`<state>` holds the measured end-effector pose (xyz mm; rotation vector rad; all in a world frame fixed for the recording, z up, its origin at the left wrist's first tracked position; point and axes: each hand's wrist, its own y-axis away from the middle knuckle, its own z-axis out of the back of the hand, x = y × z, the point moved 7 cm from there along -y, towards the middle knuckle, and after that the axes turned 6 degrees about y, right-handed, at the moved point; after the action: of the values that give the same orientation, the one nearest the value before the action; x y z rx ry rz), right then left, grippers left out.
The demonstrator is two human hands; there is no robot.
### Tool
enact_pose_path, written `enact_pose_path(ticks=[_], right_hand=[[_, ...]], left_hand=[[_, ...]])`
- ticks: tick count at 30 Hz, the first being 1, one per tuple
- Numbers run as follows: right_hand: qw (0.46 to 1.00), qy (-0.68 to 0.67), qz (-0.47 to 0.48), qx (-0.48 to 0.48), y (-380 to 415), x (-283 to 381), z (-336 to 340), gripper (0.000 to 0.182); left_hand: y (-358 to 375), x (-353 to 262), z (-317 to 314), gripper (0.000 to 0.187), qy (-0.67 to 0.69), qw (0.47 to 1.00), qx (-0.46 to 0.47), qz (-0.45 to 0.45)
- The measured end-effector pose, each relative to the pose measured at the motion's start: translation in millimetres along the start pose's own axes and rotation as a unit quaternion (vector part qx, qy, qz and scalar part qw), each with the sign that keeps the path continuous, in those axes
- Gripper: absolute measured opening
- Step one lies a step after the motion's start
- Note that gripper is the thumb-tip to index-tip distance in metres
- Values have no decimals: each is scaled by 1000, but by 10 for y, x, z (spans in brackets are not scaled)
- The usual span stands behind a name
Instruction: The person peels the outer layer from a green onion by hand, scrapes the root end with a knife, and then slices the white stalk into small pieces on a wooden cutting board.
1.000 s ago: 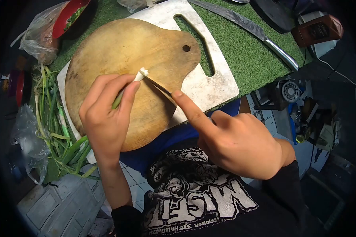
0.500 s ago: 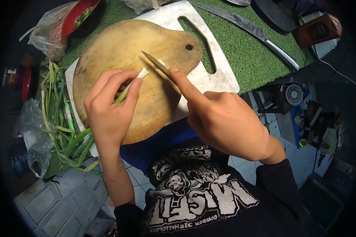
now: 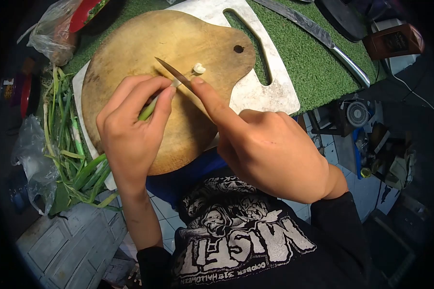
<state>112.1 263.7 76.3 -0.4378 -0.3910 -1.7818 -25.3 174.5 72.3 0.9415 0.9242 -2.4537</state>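
My left hand pinches a green onion stalk over the round wooden board, its white end poking out by the fingertips. My right hand is closed around a knife, index finger stretched along the back of the blade. The blade crosses at the white end of the stalk. Its handle is hidden in my palm. Small white pieces lie on the board just beyond the blade. The leafy part of the stalk trails out below my left wrist.
Under the wooden board lies a white board on green turf matting. More green onions and plastic bags are at the left. A red bowl stands upper left, a large knife upper right, near a brown box.
The knife has moved slightly left and now lies across the white end of the stalk. White pieces show on the board beyond it. The whole view has shifted slightly.
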Motion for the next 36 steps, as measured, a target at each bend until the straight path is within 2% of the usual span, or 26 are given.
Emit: enact_pose_path(ticks=[2,6,12,18,20,23,27,36], right_hand=[[1000,14,12,22,-73,56,12,72],[999,42,0,30,-163,112,40,72],[999,49,-6,18,-13,74,9,77],[996,67,-24,48,291,37,47,82],[995,70,-23,64,347,8,37,83],[1000,10,-7,29,263,-76,29,82],[1000,5,1,-17,75,-76,17,77],[1000,-12,0,-5,6,23,-50,77]], left_hand=[[-1,-6,-1,13,-8,1000,-1,-5],[4,-11,-6,13,-12,1000,0,-11],[1,-13,1,12,-15,1000,-8,-17],[10,-3,6,11,-5,1000,-7,-18],[2,13,4,12,4,1000,6,12],[1,-4,14,12,-6,1000,8,9],[-1,4,31,12,-22,1000,3,11],[20,13,21,12,-6,1000,-6,-2]])
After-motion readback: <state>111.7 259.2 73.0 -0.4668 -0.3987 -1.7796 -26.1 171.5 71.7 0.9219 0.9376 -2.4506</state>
